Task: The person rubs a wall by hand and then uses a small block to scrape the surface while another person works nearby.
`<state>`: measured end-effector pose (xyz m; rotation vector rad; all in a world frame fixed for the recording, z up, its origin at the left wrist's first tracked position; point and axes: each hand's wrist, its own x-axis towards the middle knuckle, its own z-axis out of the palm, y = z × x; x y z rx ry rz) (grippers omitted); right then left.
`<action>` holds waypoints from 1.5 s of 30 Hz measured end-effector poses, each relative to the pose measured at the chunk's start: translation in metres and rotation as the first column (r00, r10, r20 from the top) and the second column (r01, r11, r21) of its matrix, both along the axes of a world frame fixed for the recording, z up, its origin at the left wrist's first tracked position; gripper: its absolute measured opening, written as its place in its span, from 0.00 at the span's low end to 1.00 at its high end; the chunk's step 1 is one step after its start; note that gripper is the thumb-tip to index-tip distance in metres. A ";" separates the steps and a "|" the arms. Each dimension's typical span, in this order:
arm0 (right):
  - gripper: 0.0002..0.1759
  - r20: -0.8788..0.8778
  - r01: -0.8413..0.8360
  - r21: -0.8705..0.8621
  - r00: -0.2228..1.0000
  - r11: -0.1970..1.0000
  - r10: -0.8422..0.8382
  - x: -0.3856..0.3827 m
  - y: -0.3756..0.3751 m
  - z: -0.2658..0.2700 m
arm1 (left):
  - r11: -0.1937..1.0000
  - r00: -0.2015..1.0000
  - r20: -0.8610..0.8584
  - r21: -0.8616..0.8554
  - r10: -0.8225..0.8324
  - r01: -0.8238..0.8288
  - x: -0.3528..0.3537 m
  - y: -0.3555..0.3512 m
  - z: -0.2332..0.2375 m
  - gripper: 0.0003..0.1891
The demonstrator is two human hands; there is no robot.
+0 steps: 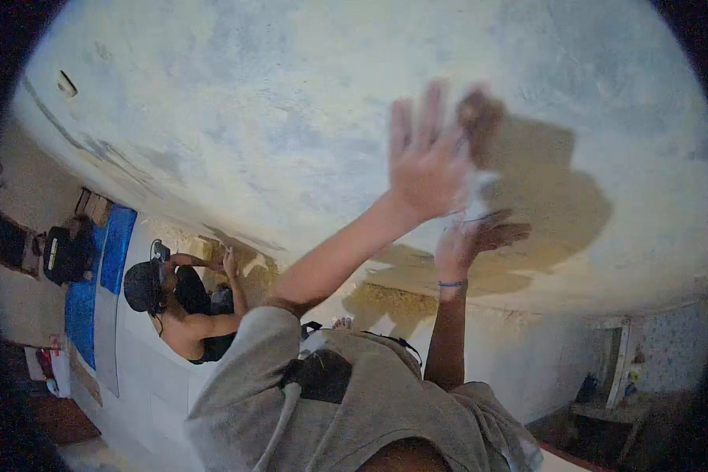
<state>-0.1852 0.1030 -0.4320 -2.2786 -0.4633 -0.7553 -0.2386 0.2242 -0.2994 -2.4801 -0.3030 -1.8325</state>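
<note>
My left hand point(429, 177) is raised in front of the patchy pale wall point(291, 102), fingers spread and blurred by motion. Just below and to its right is my right hand point(456, 248), with a blue band point(452, 283) at the wrist. A small white piece point(477, 203), thin like paper or cloth, shows between the two hands and seems held in the right one. Its kind is too blurred to tell. A brown shadow of the hands falls on the wall at the right.
At the left another person point(189, 303) in a dark cap sits low near the wall, both hands raised. Blue panels point(118, 244) and a black bag-like object point(64, 252) lie beyond. A small fixture point(68, 83) sits on the wall. A doorway-like frame point(617, 362) stands at lower right.
</note>
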 end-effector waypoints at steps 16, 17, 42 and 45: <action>0.52 0.059 -0.159 -0.267 0.982 0.950 0.181 -0.008 -0.016 0.039 | 0.985 0.894 0.413 -0.050 0.173 -0.167 -0.091 0.171 0.169 0.31; 0.53 0.045 -0.186 -0.270 0.978 0.945 0.205 -0.012 -0.018 0.045 | 0.975 0.872 0.446 -0.004 0.202 -0.223 -0.076 0.172 0.191 0.31; 0.42 0.030 -0.567 -0.085 0.820 0.819 0.571 -0.019 -0.085 0.070 | 0.806 0.873 0.376 0.384 0.310 -0.451 0.050 0.004 0.307 0.27; 0.43 0.033 -0.608 0.035 0.794 0.793 0.607 -0.017 -0.091 0.048 | 0.766 0.772 -0.215 0.131 -0.598 0.629 0.115 -0.107 0.193 0.28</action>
